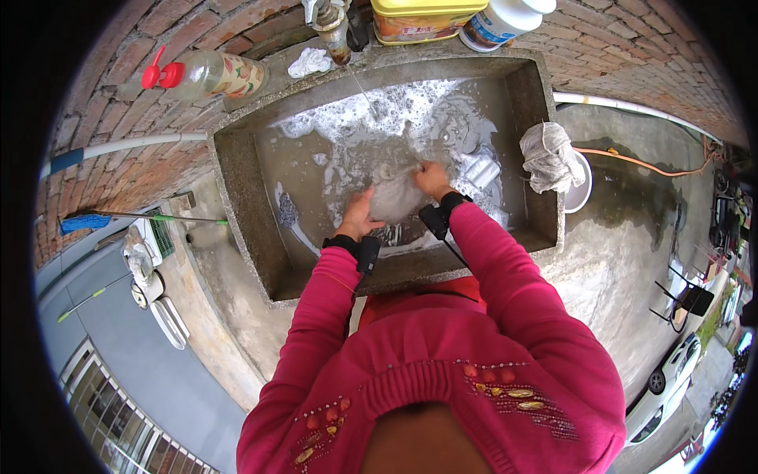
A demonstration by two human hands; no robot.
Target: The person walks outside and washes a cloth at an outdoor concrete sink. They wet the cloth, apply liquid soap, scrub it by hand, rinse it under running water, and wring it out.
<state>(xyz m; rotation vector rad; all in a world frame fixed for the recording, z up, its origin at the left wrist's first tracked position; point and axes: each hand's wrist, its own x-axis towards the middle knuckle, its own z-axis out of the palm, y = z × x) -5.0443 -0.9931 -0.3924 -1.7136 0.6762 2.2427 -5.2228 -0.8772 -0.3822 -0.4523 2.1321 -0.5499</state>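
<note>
A concrete sink [237, 237] holds grey, sudsy water. A submerged pale grey cloth [395, 195] lies between my hands, partly blurred by the water. My left hand [357, 214] touches its left side, thumb apart from the fingers. My right hand [432, 179] has its fingers curled at the cloth's upper right edge. A metallic-looking cup or can [482, 172] sits in the foam right of my right hand. A scrubber-like grey thing [288, 211] lies in the water at the left. From the tap [333, 29] a thin stream runs into the sink.
A pump bottle [228, 74], a crumpled white cloth [310, 62], a yellow-lidded tub [423, 21] and a white plastic jar [503, 23] stand along the back ledge. A grey cloth [548, 157] drapes over the right rim, beside a white bucket [580, 183]. A stick [177, 218] reaches the left side.
</note>
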